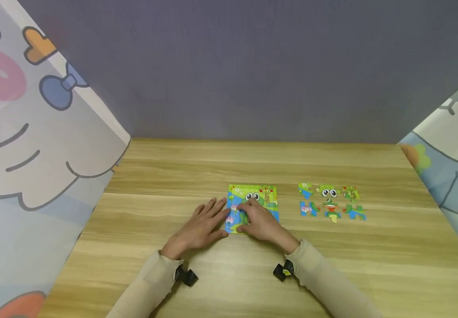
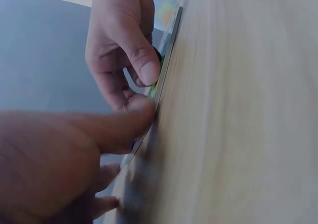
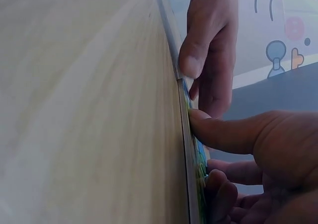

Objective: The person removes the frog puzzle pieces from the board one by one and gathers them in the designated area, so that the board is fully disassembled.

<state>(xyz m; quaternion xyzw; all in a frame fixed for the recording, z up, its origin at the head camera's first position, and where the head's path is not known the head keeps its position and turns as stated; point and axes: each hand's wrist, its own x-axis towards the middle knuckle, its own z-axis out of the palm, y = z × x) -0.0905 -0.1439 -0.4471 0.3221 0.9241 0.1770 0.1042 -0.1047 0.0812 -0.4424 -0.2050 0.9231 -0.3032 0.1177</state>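
Note:
A square frog jigsaw puzzle board [image 1: 270, 205] lies flat on the table in the head view. At its left edge rests my left hand [image 1: 203, 225], fingers spread and fairly straight, thumb near the lower left corner. My right hand [image 1: 262, 223] is over the board's lower part, its thumb and bent fingers touching the picture with a gap between them. In the right wrist view the right thumb [image 3: 218, 132] is down on the puzzle's surface. Whether a piece is pinched there is hidden under the hand.
Right of the board, several loose puzzle pieces lie in two rows, among them one with eyes [image 1: 329, 191] and one with a red mouth [image 1: 330, 205]. The wooden table [image 1: 165, 176] meets a grey wall [image 1: 229, 88] behind. Cartoon-printed panels [image 1: 54, 145] stand at both sides.

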